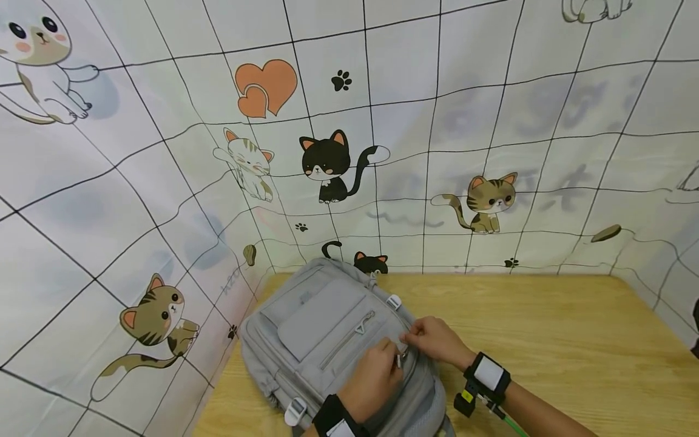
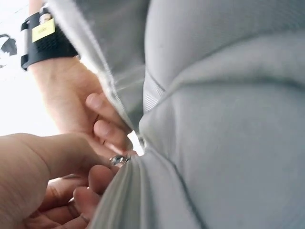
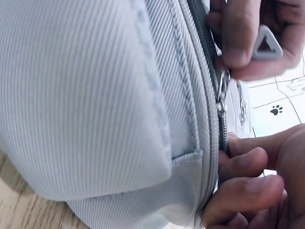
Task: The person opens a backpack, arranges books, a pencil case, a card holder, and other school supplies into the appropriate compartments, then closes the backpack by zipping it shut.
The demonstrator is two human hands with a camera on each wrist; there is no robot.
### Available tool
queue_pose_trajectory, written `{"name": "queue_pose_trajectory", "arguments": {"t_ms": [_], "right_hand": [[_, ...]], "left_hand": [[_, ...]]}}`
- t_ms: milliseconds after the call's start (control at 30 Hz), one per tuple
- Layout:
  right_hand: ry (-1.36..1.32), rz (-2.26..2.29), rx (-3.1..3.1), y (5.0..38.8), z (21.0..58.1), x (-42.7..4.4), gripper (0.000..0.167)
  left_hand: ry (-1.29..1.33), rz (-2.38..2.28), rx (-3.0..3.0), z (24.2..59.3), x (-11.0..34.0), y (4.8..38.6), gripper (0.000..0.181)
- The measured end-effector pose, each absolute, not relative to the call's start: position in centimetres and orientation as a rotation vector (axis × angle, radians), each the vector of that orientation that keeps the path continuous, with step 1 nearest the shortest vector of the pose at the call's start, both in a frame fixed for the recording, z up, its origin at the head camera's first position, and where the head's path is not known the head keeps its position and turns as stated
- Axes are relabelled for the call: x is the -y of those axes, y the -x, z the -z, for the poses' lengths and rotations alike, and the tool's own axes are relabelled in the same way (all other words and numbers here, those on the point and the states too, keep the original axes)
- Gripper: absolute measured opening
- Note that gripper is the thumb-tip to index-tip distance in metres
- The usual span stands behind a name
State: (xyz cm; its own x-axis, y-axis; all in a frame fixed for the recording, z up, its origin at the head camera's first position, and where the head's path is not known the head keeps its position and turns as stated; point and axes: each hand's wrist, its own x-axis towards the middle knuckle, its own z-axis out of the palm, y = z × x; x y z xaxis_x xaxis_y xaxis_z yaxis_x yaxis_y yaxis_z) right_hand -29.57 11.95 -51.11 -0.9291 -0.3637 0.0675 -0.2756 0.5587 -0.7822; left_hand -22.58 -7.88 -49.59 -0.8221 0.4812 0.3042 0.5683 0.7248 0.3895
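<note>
A grey backpack lies on the wooden table. My left hand pinches a zipper pull on its side seam; a light triangular tab shows between the fingers in the right wrist view. Just beyond, my right hand pinches the fabric edge beside the zipper. In the left wrist view the zipper edges stand apart above the zipper slider. What lies inside the backpack is hidden.
The table extends right of the backpack. Behind and to the left hangs a white sheet with grid lines and cartoon cats. Another zipper with a triangular pull crosses the front pocket. White buckles sit along the backpack's sides.
</note>
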Motion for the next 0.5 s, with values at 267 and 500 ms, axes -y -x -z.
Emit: {"name": "queue_pose_trajectory", "arguments": {"t_ms": [267, 500], "right_hand": [[0.501, 1.341, -2.65, 29.8, 51.2, -12.1, 0.033], [0.483, 1.403, -2.559, 30.0, 51.3, -12.2, 0.034]], "left_hand": [[0.804, 0.856, 2.763, 49.1, 8.8, 21.9, 0.02], [0.832, 0.837, 2.735, 48.3, 9.3, 21.3, 0.024]]}}
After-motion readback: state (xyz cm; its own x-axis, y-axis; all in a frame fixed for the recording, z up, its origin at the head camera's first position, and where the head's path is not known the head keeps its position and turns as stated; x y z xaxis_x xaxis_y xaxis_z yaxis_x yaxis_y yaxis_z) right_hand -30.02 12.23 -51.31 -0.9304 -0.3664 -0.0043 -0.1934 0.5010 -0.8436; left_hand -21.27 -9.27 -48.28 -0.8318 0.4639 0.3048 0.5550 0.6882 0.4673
